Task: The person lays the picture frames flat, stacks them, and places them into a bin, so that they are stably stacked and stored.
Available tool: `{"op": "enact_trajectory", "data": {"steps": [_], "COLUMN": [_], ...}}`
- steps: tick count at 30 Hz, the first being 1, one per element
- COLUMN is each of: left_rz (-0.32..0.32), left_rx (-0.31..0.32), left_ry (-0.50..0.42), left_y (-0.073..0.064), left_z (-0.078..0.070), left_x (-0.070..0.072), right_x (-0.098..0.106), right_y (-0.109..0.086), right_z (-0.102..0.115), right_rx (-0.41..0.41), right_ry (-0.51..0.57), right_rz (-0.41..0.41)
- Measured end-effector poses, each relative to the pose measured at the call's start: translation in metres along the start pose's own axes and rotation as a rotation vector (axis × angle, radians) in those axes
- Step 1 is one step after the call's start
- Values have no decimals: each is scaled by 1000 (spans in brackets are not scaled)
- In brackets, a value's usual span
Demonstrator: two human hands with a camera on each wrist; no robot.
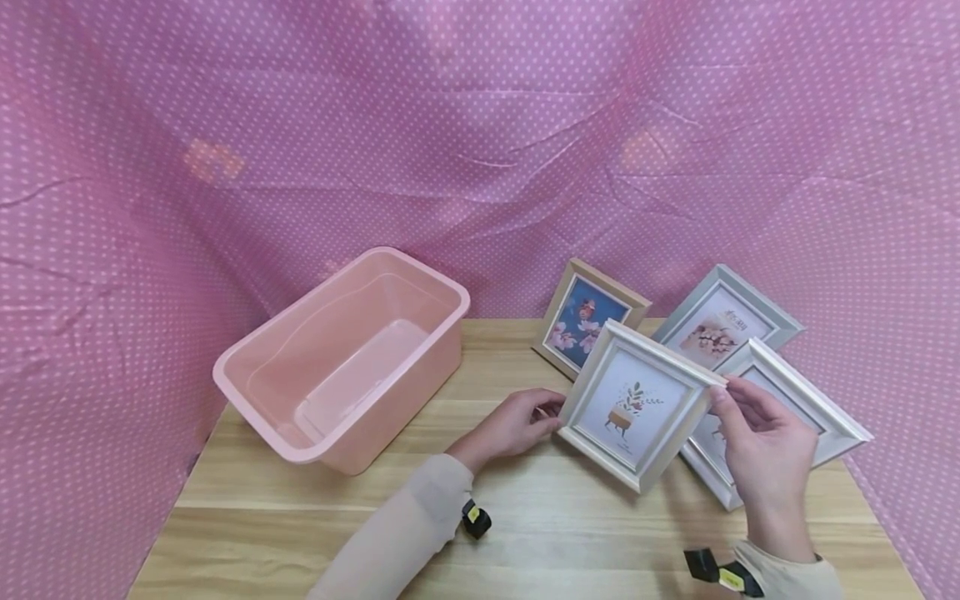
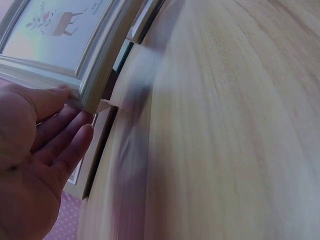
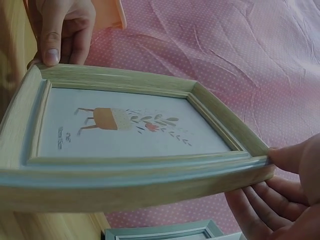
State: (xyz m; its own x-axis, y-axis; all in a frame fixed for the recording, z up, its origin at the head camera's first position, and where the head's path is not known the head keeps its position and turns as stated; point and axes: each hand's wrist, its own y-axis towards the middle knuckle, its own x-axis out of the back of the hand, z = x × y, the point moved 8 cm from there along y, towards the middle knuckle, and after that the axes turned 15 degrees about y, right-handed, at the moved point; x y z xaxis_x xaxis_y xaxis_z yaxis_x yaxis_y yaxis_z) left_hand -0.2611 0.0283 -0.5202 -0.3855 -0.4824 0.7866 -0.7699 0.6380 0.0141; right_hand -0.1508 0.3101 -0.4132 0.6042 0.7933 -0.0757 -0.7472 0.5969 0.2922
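A cream picture frame (image 1: 628, 412) with a print of a plant in a brown pot is held tilted above the table, between both hands. My left hand (image 1: 519, 425) pinches its left corner; in the left wrist view the thumb (image 2: 50, 102) lies on the front and the fingers are curled behind. At the opposite corner my right hand (image 1: 772, 450) grips the edge, thumb on the front and fingers (image 3: 265, 210) underneath. Behind it, a light wood frame (image 1: 587, 321) shows pink blossoms on blue, partly covered by the held one.
A grey-blue frame (image 1: 723, 321) and a silvery white frame (image 1: 806, 396) overlap at the right, partly hidden by the right hand and the held frame. On the left stands a pink plastic bin (image 1: 397, 400). A pink dotted cloth (image 1: 480, 150) hangs behind the wooden table (image 1: 525, 533).
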Motion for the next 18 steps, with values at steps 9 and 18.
{"op": "enact_trajectory", "data": {"steps": [9,18], "left_rz": [5,-6], "left_rx": [8,9], "left_ry": [-47,-108], "left_y": [-9,-16], "left_z": [1,7], "left_x": [4,10], "right_x": [-5,-12], "right_y": [2,4], "right_z": [-2,-5], "right_rx": [-74,-157], "right_ry": [-32,-4], "right_rz": [-2,-1]}}
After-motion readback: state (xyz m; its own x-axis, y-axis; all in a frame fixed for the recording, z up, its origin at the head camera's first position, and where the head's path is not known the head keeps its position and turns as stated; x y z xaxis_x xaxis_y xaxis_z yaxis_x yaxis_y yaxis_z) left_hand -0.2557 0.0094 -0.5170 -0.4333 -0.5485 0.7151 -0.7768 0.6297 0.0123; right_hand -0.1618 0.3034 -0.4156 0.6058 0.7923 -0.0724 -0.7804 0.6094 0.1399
